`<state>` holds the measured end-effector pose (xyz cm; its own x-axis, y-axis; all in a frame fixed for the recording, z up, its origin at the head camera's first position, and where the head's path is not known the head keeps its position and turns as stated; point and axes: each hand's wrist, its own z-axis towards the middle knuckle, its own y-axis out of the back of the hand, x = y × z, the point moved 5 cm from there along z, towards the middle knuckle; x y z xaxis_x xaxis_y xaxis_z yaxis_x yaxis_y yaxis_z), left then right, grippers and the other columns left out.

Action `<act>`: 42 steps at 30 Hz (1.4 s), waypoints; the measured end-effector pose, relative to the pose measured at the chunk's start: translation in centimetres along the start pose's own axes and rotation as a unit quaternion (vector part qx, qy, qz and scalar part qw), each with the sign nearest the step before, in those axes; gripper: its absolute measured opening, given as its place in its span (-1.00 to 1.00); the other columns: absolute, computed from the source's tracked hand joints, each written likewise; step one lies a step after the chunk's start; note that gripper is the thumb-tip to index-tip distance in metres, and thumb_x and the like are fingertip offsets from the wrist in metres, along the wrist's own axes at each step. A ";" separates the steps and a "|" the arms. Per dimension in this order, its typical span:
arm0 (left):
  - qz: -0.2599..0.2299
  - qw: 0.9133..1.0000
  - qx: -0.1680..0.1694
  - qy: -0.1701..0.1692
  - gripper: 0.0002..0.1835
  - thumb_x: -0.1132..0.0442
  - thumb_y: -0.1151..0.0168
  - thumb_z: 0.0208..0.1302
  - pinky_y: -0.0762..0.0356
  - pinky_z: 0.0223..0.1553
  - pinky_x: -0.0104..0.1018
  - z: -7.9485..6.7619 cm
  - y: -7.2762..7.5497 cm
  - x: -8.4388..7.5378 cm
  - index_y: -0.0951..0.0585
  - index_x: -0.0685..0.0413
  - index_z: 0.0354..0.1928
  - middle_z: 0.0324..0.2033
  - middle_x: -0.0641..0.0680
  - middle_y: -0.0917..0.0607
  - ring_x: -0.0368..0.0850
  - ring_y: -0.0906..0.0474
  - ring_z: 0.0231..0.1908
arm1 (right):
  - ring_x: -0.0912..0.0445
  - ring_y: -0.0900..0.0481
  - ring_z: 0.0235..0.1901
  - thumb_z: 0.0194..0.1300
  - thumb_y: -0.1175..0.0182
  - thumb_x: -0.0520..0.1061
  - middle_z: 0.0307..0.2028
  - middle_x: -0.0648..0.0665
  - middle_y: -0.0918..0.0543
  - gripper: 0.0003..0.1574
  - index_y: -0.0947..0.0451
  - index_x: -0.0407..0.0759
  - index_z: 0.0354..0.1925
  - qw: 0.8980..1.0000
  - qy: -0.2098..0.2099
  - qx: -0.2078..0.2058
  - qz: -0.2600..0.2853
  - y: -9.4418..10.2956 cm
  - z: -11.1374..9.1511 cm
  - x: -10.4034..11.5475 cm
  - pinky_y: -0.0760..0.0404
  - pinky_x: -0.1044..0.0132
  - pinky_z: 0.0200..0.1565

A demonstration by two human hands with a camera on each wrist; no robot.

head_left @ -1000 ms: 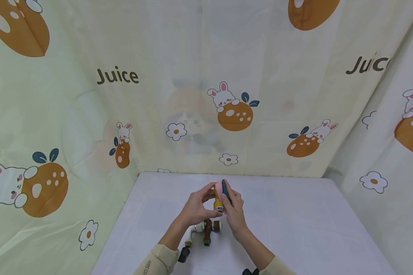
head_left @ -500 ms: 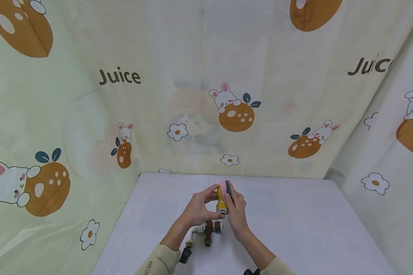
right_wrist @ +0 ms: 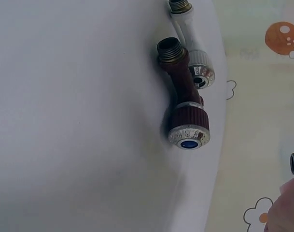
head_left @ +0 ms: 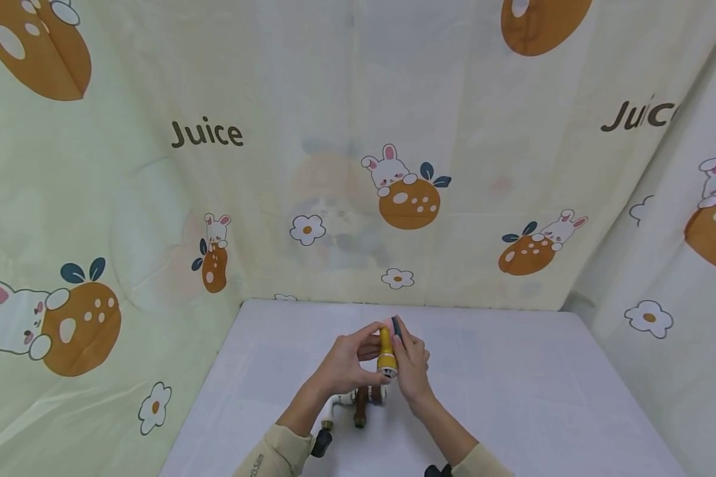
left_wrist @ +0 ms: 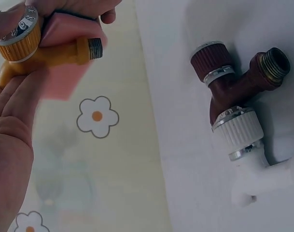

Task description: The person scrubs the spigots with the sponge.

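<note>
My left hand [head_left: 345, 366] grips a yellow angle valve [head_left: 386, 350] above the table, its ridged knob toward me. The left wrist view shows the thumb across the knob's silver cap and the fingers along the body [left_wrist: 55, 56]; its threaded outlet points away from the hand. My right hand [head_left: 414, 372] holds a pink sponge [left_wrist: 69, 82] with a dark blue-grey backing [head_left: 396, 326], overlapping the valve's far side. Below the hands, a dark brown-red valve [right_wrist: 184, 87] and a white valve [left_wrist: 238, 129] lie close together on the table.
The white table [head_left: 513, 384] runs back to a cream curtain [head_left: 334, 99] printed with rabbits, oranges and flowers. More curtain hangs along both sides. A black object [head_left: 321, 442] is beside the left sleeve, and another [head_left: 437, 471] is by the right sleeve.
Both hands have shifted slightly right and toward me. The yellow valve has turned to show more of its body, and less of the pink sponge shows. The two valves on the table stay put.
</note>
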<state>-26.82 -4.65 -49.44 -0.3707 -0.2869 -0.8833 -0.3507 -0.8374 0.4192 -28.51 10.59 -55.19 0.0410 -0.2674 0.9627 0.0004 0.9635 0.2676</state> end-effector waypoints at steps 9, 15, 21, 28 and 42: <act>-0.011 1.000 0.001 0.007 0.00 0.27 -0.67 0.03 -0.68 0.12 -0.32 0.0 -0.1 -0.2 -0.35 -0.23 0.51 0.23 -0.01 -0.66 -0.05 -0.67 0.23 | -0.14 -0.07 0.28 0.60 0.21 0.43 0.39 -0.29 -0.22 -0.18 -0.06 0.24 0.65 0.999 -0.010 -0.013 -0.049 0.8 -0.1 -1.0 -0.19 -0.07 0.07; -0.014 0.999 -0.022 0.026 0.00 0.12 -0.67 0.05 -0.67 0.19 -0.18 -0.2 0.6 0.3 -0.32 -0.31 0.51 0.27 -0.03 -0.65 -0.08 -0.68 0.20 | -0.09 -0.09 0.29 0.64 0.22 0.36 0.35 -0.26 -0.23 -0.24 -0.02 0.27 0.65 0.999 0.000 -0.041 -0.028 1.3 -0.4 -1.4 -0.33 -0.05 0.13; -0.053 0.996 -0.057 0.045 -0.01 0.17 -0.67 0.05 -0.68 0.16 -0.19 -0.1 1.5 1.1 -0.33 -0.33 0.50 0.33 0.01 -0.54 0.04 -0.64 0.27 | -0.01 -0.14 0.28 0.66 0.22 0.30 0.34 -0.20 -0.25 -0.31 -0.06 0.34 0.63 0.997 0.035 -0.072 -0.010 1.7 -1.2 -0.5 -0.37 -0.02 0.16; -0.129 0.986 -0.081 0.065 -0.04 0.25 -0.64 0.09 -0.65 0.19 -0.11 -0.2 2.2 1.5 -0.32 -0.25 0.50 0.31 0.13 -0.49 0.14 -0.58 0.33 | 0.15 -0.26 0.20 0.65 0.10 -0.08 0.29 -0.05 -0.35 -0.38 -0.26 0.21 0.57 0.976 0.195 -0.091 0.020 1.1 -3.4 1.9 -0.42 0.21 0.14; -0.153 0.983 -0.075 0.061 0.01 0.24 -0.65 0.08 -0.67 0.17 -0.18 -0.3 2.1 0.5 -0.30 -0.21 0.55 0.25 0.14 -0.55 0.10 -0.61 0.29 | 0.14 -0.12 0.10 0.63 0.01 -0.01 0.19 -0.13 -0.29 -0.36 -0.25 0.19 0.58 0.977 0.195 -0.079 -0.028 0.1 -3.2 2.6 -0.31 0.14 -0.05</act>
<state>-27.48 -6.68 -49.04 -0.1588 -0.0560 -0.9857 -0.2963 -0.9497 0.1017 -25.17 10.01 -52.74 0.4138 -0.3249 0.8504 0.1673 0.9454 0.2797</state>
